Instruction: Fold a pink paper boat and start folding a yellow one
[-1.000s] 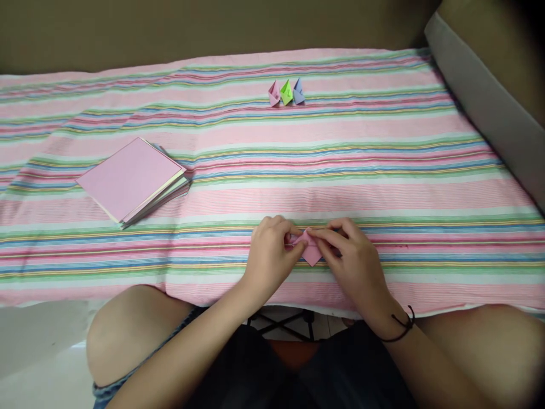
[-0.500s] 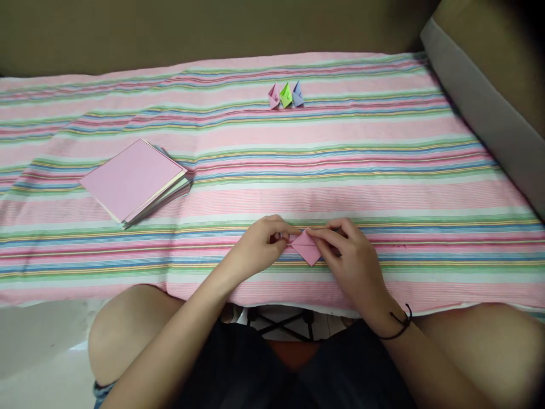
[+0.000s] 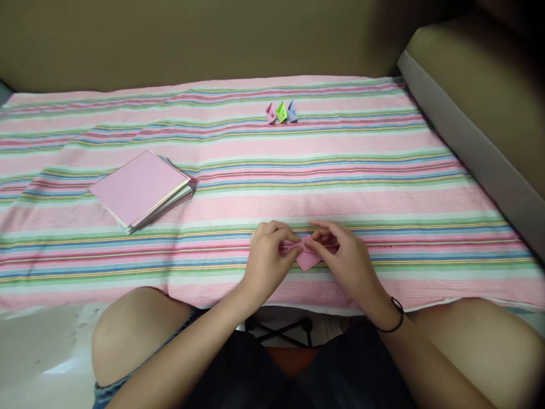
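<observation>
A small folded pink paper (image 3: pixel 307 261) lies on the striped cloth in front of me, its lower corner pointing toward me. My left hand (image 3: pixel 272 253) pinches its left side between thumb and fingers. On the upper right part, the thumb and fingers of my right hand (image 3: pixel 347 258) press and grip the same paper. My fingertips hide the paper's upper edges, so the exact fold there cannot be made out.
A stack of square coloured paper (image 3: pixel 140 187), pink on top, lies at the left. Three small folded paper pieces, pink (image 3: pixel 271 113), green (image 3: pixel 281 112) and blue (image 3: pixel 292 112), stand in a row farther back. A sofa armrest (image 3: pixel 468 125) borders the striped cloth (image 3: pixel 238 201) at right.
My left hand has shifted right, its thumb now at the paper's left corner. My right thumb has moved onto the paper's upper part. The whole view has tilted slightly.
</observation>
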### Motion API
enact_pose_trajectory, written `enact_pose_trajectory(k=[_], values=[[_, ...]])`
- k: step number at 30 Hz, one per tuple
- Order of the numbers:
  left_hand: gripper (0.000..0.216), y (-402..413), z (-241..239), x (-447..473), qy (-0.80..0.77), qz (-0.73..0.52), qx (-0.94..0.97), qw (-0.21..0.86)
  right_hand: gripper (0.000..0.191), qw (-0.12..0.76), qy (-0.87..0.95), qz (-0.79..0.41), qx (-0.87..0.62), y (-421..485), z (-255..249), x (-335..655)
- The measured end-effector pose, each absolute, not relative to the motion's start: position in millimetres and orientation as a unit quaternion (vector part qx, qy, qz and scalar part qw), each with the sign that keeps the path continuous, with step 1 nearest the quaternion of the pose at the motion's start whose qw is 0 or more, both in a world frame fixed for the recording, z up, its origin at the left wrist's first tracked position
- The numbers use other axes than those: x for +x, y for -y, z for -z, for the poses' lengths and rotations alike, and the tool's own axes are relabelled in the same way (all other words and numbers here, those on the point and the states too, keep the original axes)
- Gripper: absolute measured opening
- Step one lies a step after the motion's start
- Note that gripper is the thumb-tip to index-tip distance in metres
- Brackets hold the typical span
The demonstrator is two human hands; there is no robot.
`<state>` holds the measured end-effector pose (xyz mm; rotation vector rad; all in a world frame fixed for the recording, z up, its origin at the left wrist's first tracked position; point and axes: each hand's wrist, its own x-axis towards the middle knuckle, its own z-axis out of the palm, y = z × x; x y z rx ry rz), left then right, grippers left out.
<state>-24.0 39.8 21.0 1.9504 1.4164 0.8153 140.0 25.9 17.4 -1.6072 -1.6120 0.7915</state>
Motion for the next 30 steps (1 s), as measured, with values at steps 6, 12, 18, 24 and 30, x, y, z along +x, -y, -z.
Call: enact_pose_trajectory(k=[6,12,18,24,30], values=[[0.007,-35.7,-23.6,-24.8,-0.483,-0.355,0.681,0.420,0.019,0.402,0.587,-0.429,-0.557,-22.5,-28.1,146.8],[0.011,-38.3,-35.6,-26.6,-0.448,-0.368,0.586,0.566,0.025,0.389,0.562,-0.482,-0.548,-18.8,-37.7,152.1],[0.012,-38.5,-43.9,-29.2,-0.444,-0.388,0.561,0.580,0.029,0.392,0.516,-0.545,-0.532,-18.7,-36.8,154.7],[0.010,-35.4,-45.1,-29.7,-0.471,-0.442,0.605,0.464,0.041,0.420,0.468,-0.552,-0.548,-18.6,-37.5,156.1],[0.011,-34.0,-42.7,-28.1,-0.459,-0.440,0.606,0.478,0.036,0.450,0.479,-0.566,-0.498,-17.2,-41.1,151.0]])
